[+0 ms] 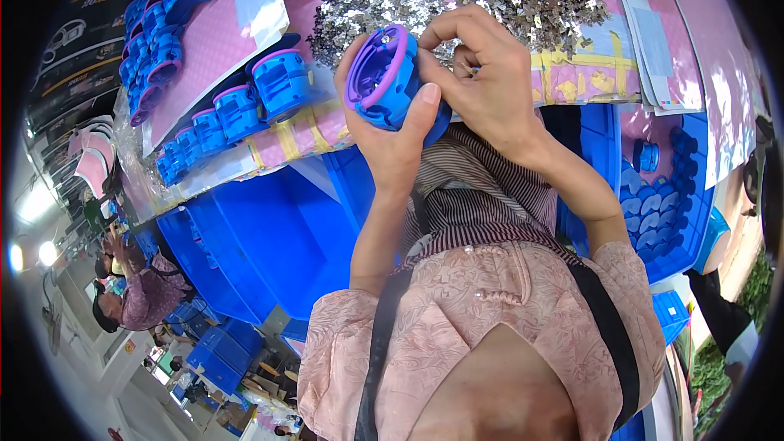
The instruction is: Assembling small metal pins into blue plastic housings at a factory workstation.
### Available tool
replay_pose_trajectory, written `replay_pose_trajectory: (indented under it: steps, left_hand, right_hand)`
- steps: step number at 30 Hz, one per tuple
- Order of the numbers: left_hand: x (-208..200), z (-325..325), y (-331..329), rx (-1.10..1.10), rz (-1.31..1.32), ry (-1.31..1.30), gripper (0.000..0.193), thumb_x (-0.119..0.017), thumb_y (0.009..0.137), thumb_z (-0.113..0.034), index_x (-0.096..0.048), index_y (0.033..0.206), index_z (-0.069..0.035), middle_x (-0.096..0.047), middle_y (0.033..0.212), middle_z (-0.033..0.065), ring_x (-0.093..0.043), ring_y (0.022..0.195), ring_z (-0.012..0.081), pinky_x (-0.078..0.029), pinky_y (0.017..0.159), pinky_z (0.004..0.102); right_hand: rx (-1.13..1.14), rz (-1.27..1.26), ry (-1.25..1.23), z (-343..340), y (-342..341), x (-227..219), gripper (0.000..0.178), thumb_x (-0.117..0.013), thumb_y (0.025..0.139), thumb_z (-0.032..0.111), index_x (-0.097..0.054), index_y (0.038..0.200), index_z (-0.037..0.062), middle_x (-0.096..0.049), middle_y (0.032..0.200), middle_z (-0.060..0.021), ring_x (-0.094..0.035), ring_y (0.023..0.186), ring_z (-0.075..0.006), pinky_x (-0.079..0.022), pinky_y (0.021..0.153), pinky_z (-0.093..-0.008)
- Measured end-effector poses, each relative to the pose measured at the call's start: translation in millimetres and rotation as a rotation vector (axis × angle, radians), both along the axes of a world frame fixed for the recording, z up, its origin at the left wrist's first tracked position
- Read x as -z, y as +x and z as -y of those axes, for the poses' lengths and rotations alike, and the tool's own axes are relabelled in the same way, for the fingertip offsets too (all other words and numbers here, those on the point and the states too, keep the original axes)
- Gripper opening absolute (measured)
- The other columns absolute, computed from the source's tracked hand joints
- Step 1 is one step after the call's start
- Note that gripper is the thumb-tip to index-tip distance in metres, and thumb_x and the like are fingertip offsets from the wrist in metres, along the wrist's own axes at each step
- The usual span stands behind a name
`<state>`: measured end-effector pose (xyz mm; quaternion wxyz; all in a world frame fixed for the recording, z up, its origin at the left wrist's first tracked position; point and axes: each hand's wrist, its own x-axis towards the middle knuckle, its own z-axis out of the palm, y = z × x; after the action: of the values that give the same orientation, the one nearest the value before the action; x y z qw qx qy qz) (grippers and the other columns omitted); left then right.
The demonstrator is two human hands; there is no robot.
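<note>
Gripping the round blue plastic housing with a purple ring rim [406,82], the left hand [380,143] is cupping its left side, thumb lying across the lower front. Housing is hanging tilted in the air around the near edge of the pink-covered table [216,45], open face pointing leftward. Right hand [486,73] is curling, thumb and index bunching up at the housing's right side; can't tell whether a small part is sitting between the fingertips. Loose heap of small silver metal clips [531,0] is lying beyond the hands; similar blue plastic housings [237,110] are standing in a row to the left.

Step is probably fitting or adjusting something small at the housing's wall. For doing it well: left hand should be bracing the body opposite the pressing point, thumb clearing the work spot; right fingertips should be pushing squarely, not prying, and checking the seating before letting go.
</note>
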<state>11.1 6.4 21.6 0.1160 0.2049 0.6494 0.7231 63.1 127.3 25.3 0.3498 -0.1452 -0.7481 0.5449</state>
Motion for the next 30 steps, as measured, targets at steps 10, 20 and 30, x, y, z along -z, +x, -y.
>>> replay_pose_trajectory:
  steps: [10, 20, 30]
  left_hand:
    - [2.2, 14.8, -8.5, 0.146, 0.453, 0.359, 0.083, -0.078, 0.077, -0.025, -0.035, 0.144, -0.005, -0.051, 0.132, 0.0137, -0.053, 0.122, 0.0242, -0.045, 0.104, 0.0391]
    - [-0.2, 6.8, -7.3, 0.154, 0.429, 0.450, 0.075, -0.071, 0.086, -0.039, -0.040, 0.144, -0.002, -0.053, 0.137, 0.0105, -0.053, 0.125, 0.0227, -0.042, 0.107, 0.0390]
    - [-22.3, 22.5, -43.4, 0.099, 0.026, 0.255, 0.118, -0.091, 0.057, -0.054, -0.032, 0.148, -0.008, -0.041, 0.143, 0.0141, -0.046, 0.131, 0.0299, -0.044, 0.103, 0.0416]
  right_hand:
    - [-0.221, -0.011, -0.063, -5.7, 10.3, -8.9, 0.023, -0.072, 0.088, 0.013, -0.074, 0.111, 0.0099, -0.059, 0.114, -0.0023, -0.050, 0.066, -0.0009, -0.038, 0.054, -0.0162]
    - [-0.052, 0.091, -0.224, 3.5, 14.1, -18.6, 0.051, -0.071, 0.089, 0.014, -0.049, 0.134, 0.0043, -0.058, 0.116, -0.0083, -0.054, 0.061, -0.0090, -0.043, 0.052, -0.0205]
    - [-0.426, 0.328, -0.838, -16.5, 0.6, -23.7, 0.051, -0.066, 0.091, 0.034, -0.047, 0.125, 0.0022, -0.047, 0.067, 0.0062, -0.036, 0.044, 0.0000, -0.022, 0.037, -0.0174]
